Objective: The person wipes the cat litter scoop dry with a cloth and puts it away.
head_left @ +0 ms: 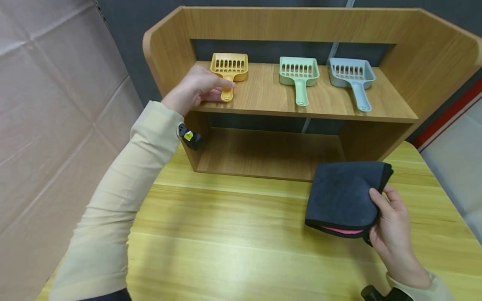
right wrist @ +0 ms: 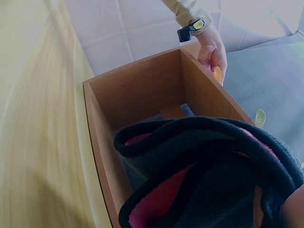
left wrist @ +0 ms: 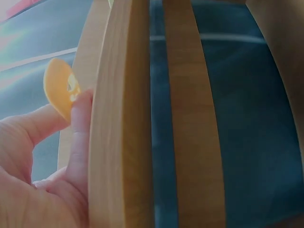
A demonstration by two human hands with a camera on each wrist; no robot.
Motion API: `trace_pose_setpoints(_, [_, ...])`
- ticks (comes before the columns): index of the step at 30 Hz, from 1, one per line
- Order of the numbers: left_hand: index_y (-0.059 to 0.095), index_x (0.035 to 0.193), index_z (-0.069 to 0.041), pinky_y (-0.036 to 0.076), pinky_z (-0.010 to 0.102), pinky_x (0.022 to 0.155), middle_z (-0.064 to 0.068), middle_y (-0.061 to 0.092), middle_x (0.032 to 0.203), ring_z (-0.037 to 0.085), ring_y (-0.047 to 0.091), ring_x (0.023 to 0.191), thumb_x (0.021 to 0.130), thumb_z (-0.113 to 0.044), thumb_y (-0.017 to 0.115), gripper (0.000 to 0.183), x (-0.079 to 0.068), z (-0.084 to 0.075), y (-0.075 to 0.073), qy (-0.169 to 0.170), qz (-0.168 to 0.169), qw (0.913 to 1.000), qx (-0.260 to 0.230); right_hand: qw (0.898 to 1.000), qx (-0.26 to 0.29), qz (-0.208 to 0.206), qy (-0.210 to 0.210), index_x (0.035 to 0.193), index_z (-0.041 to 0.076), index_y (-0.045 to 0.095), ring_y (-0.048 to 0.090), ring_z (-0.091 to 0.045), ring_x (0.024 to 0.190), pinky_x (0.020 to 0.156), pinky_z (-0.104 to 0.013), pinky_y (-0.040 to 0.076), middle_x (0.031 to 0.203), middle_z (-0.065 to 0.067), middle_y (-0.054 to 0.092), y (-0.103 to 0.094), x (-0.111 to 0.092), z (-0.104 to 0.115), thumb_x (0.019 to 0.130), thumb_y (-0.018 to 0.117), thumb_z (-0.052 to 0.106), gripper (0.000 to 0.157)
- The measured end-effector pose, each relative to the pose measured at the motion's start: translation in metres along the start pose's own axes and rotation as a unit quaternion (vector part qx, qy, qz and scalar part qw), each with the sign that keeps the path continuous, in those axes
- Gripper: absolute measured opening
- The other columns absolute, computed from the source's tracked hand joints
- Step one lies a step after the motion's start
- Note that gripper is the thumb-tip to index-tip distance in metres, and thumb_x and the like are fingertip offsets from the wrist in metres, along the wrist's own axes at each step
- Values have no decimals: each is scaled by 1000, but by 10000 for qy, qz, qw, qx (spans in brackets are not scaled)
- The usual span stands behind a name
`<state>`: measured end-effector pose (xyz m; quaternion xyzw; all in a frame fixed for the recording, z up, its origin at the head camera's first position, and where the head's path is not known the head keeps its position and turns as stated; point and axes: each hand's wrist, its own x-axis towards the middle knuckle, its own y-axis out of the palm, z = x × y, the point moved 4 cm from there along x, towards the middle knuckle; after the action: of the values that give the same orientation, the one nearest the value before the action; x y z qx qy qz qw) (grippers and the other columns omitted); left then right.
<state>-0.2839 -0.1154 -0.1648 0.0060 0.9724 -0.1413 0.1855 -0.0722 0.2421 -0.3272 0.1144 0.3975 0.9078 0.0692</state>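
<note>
On the upper shelf's left part lies a yellow slotted litter scoop [head_left: 229, 67]. My left hand [head_left: 205, 85] pinches its handle between thumb and fingers, close to the shelf's front edge; the handle end [left wrist: 58, 88] shows in the left wrist view. My right hand [head_left: 393, 225] grips the right side of a folded dark grey cloth [head_left: 344, 198] with black edging and a pink inner side. The cloth is held above the table, in front of the shelf's lower right. In the right wrist view the cloth's folds [right wrist: 199, 156] hide most of that hand.
A two-tier wooden shelf unit [head_left: 271, 117] stands on the yellow wood-grain table [head_left: 226, 234]. A green litter scoop [head_left: 300, 77] and a blue one [head_left: 354, 79] lie on its upper board, handles toward the front. A pale covered wall [head_left: 56, 104] rises at the left.
</note>
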Motion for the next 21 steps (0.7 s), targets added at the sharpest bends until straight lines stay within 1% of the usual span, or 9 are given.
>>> trace_pose_setpoints(4, [54, 100, -9, 47, 17, 45, 2, 53, 84, 8, 53, 43, 78, -17, 77, 32, 0, -4, -2, 98, -106, 9983, 572, 10000, -28, -31, 4, 110, -4, 55, 68, -24, 86, 67, -33, 56, 99, -16, 66, 0, 0, 0, 95, 39, -10, 23])
trace_pose_setpoints(9, [53, 99, -10, 48, 18, 44, 3, 53, 87, 9, 53, 43, 78, -21, 77, 33, -1, -8, -1, 188, -225, 9940, 1051, 9996, -219, 18, 167, 110, -3, 56, 67, -23, 86, 67, -32, 56, 99, -15, 66, -3, -3, 0, 96, 38, -9, 23])
trace_pose_setpoints(12, [52, 99, -11, 48, 19, 44, 3, 54, 87, 9, 53, 43, 79, -23, 76, 33, -2, -8, 0, 297, -268, 9917, 1221, 9981, -458, 135, 387, 111, -1, 55, 67, -22, 87, 68, -32, 56, 100, -14, 65, -7, -6, 0, 97, 37, -8, 24])
trace_pose_setpoints(15, [53, 97, -11, 48, 19, 43, 3, 56, 84, 9, 53, 41, 80, -25, 75, 32, -3, -9, 1, 377, -312, 9896, 1355, 9955, -546, 273, 721, 113, 1, 55, 67, -23, 88, 68, -33, 56, 102, -13, 64, -13, -10, 0, 98, 36, -6, 25])
trace_pose_setpoints(18, [56, 94, -9, 48, 19, 43, 2, 56, 78, 9, 52, 40, 80, -26, 75, 29, -5, -10, 0, 429, -319, 9885, 1417, 9924, -559, 368, 1029, 112, 2, 55, 67, -23, 89, 69, -34, 56, 102, -12, 64, -21, -12, -1, 99, 34, -4, 26])
trace_pose_setpoints(21, [57, 91, -7, 49, 20, 44, 2, 56, 74, 9, 53, 41, 79, -25, 76, 29, -5, -10, 0, 525, -291, 9890, 1351, 9899, -647, 367, 1206, 109, 3, 56, 67, -22, 86, 67, -34, 57, 99, -11, 65, -30, -14, -2, 99, 33, -3, 26])
